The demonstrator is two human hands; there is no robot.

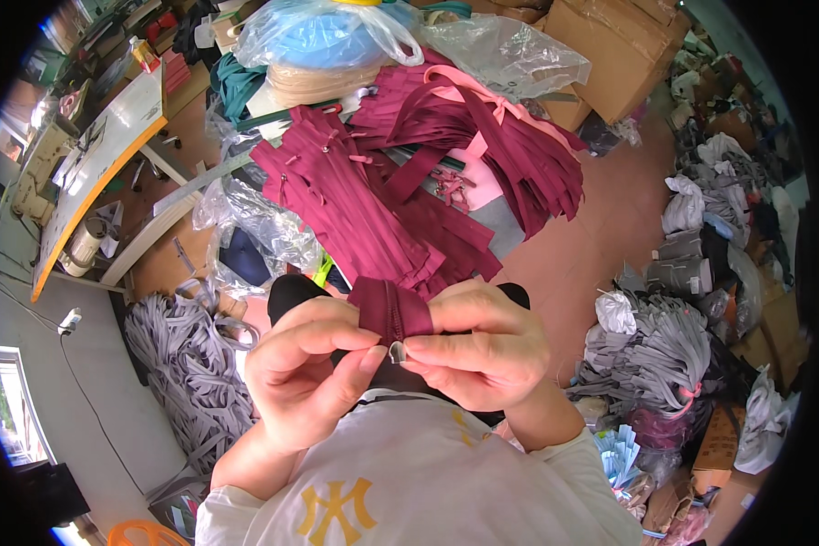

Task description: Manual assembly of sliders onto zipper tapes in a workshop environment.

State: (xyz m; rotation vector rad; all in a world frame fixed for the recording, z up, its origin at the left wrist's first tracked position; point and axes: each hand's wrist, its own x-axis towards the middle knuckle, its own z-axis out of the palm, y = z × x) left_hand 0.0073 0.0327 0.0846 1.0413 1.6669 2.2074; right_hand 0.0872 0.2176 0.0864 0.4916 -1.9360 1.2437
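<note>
The dark red zipper [391, 311] is near the body, between both hands. The left hand [305, 369] and the right hand [482, 350] close their fingers on it, pinching the small metal slider [397, 351]. Farther lies a pile of red zippers [400, 191]. Grey zipper bundles [187, 364] cover the floor at left, cardboard boxes [610, 45] stand far right.
</note>
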